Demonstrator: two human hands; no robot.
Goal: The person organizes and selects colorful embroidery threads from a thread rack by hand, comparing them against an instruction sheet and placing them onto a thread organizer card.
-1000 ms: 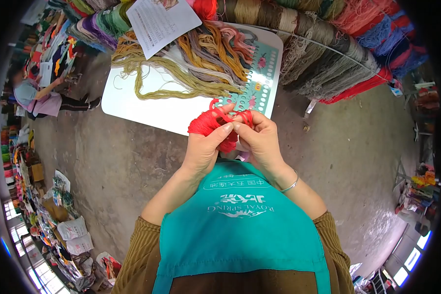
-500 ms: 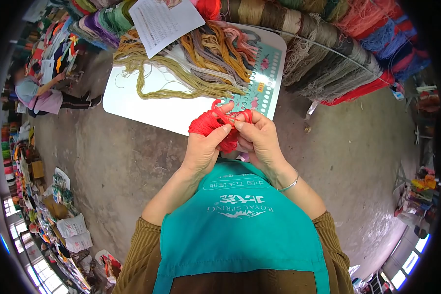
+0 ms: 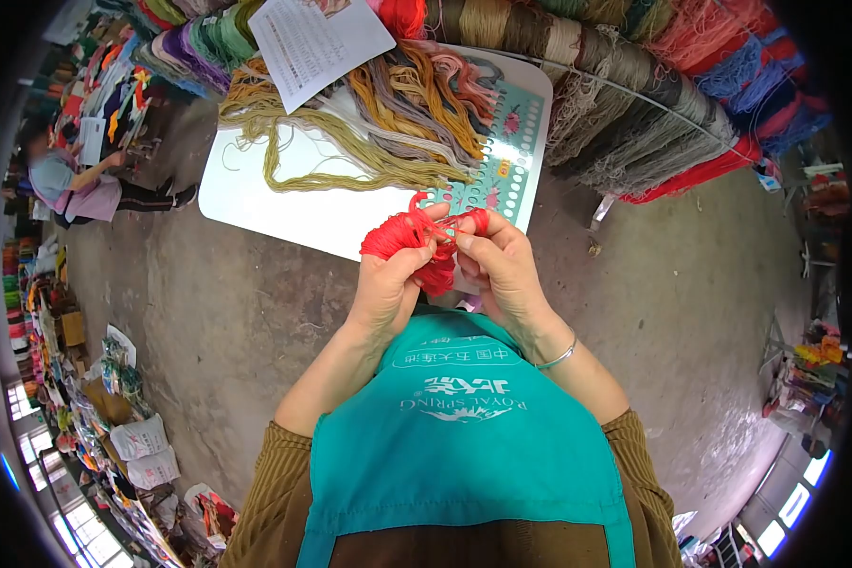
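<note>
A bundle of red thread (image 3: 394, 237) is held above the near edge of the white table. My left hand (image 3: 394, 276) is closed round its lower part, thumb on top. My right hand (image 3: 502, 265), with a bracelet at the wrist, pinches red strands drawn from the bundle, close beside my left thumb. Some red thread loops over the right fingers. Beyond the hands, olive thread (image 3: 322, 180) lies across the white table (image 3: 275, 216), next to a green card with holes (image 3: 504, 168).
A paper sheet (image 3: 320, 47) lies over mixed thread bundles. Grey thread skeins (image 3: 634, 133) hang from a rack at upper right. A person (image 3: 76, 180) is at the far left, near more threads. White sacks (image 3: 142, 438) are at lower left.
Both hands have shifted very slightly, and a small gap now shows between the left thumb and the right fingers. The red bundle has moved a little left with my left hand.
</note>
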